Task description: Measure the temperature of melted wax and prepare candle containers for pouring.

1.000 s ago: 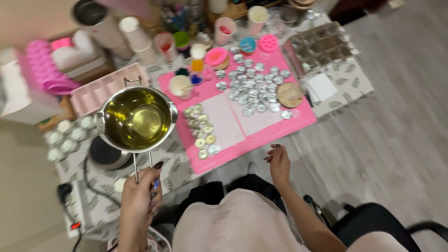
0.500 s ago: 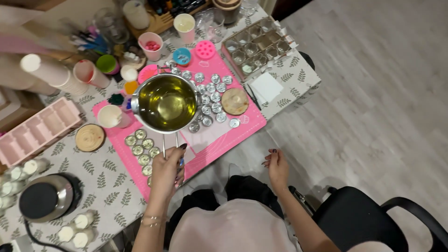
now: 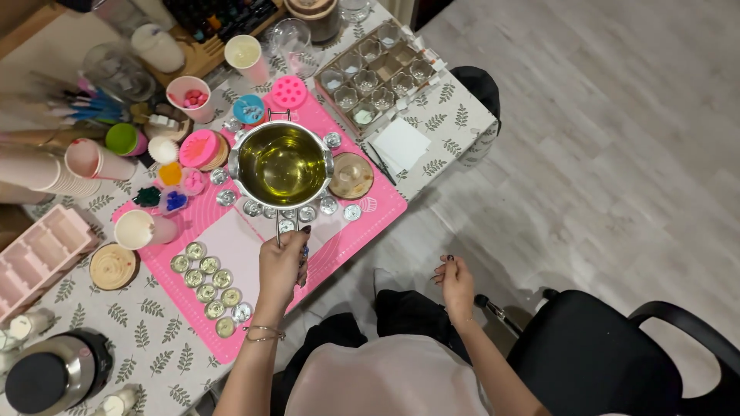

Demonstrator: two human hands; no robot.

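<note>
My left hand (image 3: 282, 266) grips the handle of a steel melting pot (image 3: 282, 164) filled with clear yellow liquid. The pot hangs over a pink silicone mat (image 3: 223, 254), above several small round metal tins (image 3: 308, 212). More small tins (image 3: 210, 285), some holding pale filling, lie in rows on the mat to the left of my hand. My right hand (image 3: 456, 282) hovers off the table's edge by my lap, fingers loosely curled, holding nothing.
A tray of small glass jars (image 3: 374, 77) stands at the back right. Cups, coloured pots and brushes crowd the back left. A round wooden lid (image 3: 351, 176) lies by the pot. A pink mould (image 3: 38, 254), a black hotplate (image 3: 50, 377) and a black chair (image 3: 617, 354) are nearby.
The pot in my left hand has travelled from the hotplate side to over the tins on the pink mat. My right hand stays near my lap.
</note>
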